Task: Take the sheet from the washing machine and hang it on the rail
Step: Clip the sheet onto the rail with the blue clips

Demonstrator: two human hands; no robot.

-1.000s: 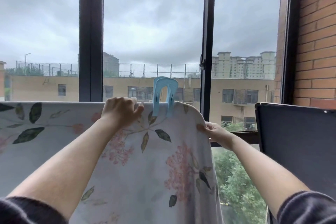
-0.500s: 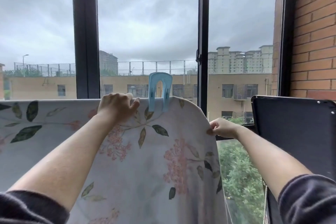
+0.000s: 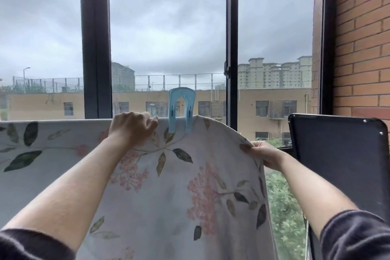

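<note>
Two grips on sheet [image 3: 168, 196]: left hand [image 3: 132, 127] clutches horizontal top fold, presumably over rail; right hand [image 3: 263, 154] pinches edge.

A white sheet printed with pink flowers and dark leaves [image 3: 168, 196] hung before a dark-framed window [image 3: 96, 48]. The left hand [image 3: 132, 129] gripped its top fold just beside a light blue plastic clip [image 3: 181, 110] clamped there; the right hand [image 3: 263, 154] pinched its right edge near a black flat panel [image 3: 337, 154].

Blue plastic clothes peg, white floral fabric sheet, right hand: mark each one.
blue plastic clothes peg [image 3: 182, 93], head view, on its top arch.
white floral fabric sheet [image 3: 175, 196], head view, on the hanging front panel.
right hand [image 3: 263, 154], head view, on the hand's back.
</note>
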